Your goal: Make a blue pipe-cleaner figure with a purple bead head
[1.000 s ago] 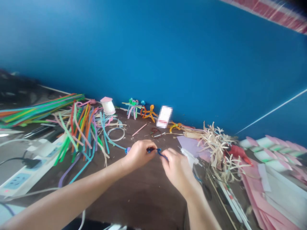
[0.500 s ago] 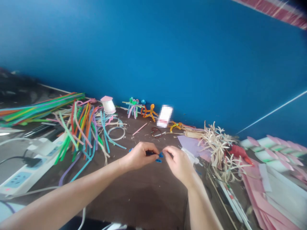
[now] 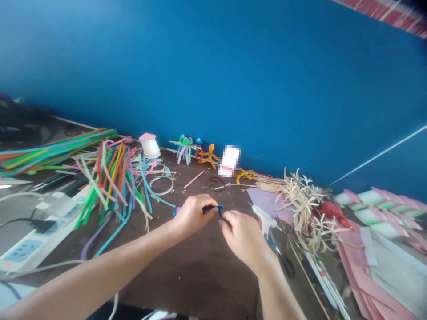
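A short blue pipe cleaner [image 3: 220, 210] is bent between my two hands above the dark table. My left hand [image 3: 191, 216] pinches it with thumb and forefinger, and a blue and purple bit shows behind that hand's knuckles. The fingers of my right hand [image 3: 243, 233] are closed on its other side, slightly lower and nearer to me. Most of the piece is hidden by my fingers. Just beyond my right hand lies a white glue gun [image 3: 264, 218], and scissors [image 3: 286, 263] rest partly behind that wrist.
Coloured pipe cleaners [image 3: 113, 178] lie in a heap at left, beside a white power strip [image 3: 36, 238]. By the blue wall stand a small paper cup [image 3: 150, 146] and an orange pipe-cleaner figure [image 3: 209, 155]. Raffia-like flowers [image 3: 302, 195] and pink sheets [image 3: 356, 271] lie at right.
My right hand has moved slightly down and turned inward, uncovering the glue gun and scissors. The blue pipe cleaner now shows as a bend between the fingertips. My left hand has barely shifted.
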{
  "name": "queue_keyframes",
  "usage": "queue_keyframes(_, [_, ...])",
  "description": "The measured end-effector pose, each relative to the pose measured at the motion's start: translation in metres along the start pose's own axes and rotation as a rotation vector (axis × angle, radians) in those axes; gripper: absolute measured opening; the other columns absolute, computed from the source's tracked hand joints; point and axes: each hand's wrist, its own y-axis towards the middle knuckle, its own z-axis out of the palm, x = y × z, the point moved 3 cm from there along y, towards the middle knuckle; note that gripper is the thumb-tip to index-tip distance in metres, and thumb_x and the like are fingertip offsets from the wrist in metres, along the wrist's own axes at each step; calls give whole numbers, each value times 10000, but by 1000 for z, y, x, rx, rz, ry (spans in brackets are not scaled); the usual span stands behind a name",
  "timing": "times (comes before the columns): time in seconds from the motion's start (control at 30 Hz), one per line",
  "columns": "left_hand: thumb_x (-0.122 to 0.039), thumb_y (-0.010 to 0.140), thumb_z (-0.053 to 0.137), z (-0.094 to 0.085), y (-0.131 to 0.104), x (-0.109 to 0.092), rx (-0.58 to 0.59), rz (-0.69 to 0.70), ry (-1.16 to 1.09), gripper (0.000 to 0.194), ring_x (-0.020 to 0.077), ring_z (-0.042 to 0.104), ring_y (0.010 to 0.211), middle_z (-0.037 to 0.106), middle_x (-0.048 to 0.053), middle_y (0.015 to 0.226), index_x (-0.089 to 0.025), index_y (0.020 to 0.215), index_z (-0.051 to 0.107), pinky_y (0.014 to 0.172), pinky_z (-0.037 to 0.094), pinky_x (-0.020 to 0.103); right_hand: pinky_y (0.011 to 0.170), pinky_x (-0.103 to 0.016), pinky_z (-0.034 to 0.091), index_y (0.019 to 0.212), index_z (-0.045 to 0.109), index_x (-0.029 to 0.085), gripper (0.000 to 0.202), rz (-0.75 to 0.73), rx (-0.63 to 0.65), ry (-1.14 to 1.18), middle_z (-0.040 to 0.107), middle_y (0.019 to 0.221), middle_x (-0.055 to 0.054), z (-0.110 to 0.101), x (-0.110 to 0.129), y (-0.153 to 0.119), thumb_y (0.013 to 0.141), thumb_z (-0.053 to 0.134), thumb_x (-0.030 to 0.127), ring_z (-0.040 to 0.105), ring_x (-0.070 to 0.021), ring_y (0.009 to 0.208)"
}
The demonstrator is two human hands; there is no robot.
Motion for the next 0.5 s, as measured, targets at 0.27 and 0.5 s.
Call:
queue_keyframes(0.27, [-169, 780, 464, 0, -7, -2, 171, 177, 196, 167, 121, 548, 661, 591, 26, 732, -174, 822, 625, 582, 388, 198, 577, -210, 307, 756, 551, 214, 139, 29, -51, 167, 608, 736, 14, -10, -14, 4, 833, 435, 213, 548, -123, 652])
queue_keyframes(0.5, [-179, 790, 484, -2, -6, -7, 294, 197, -99, 160, 114, 552, 683, 604, 36, 727, -149, 808, 640, 626, 398, 190, 572, -198, 322, 749, 562, 217, 157, 67, -20, 312, 613, 695, 19, -1, -22, 8, 832, 440, 269, 548, -126, 642])
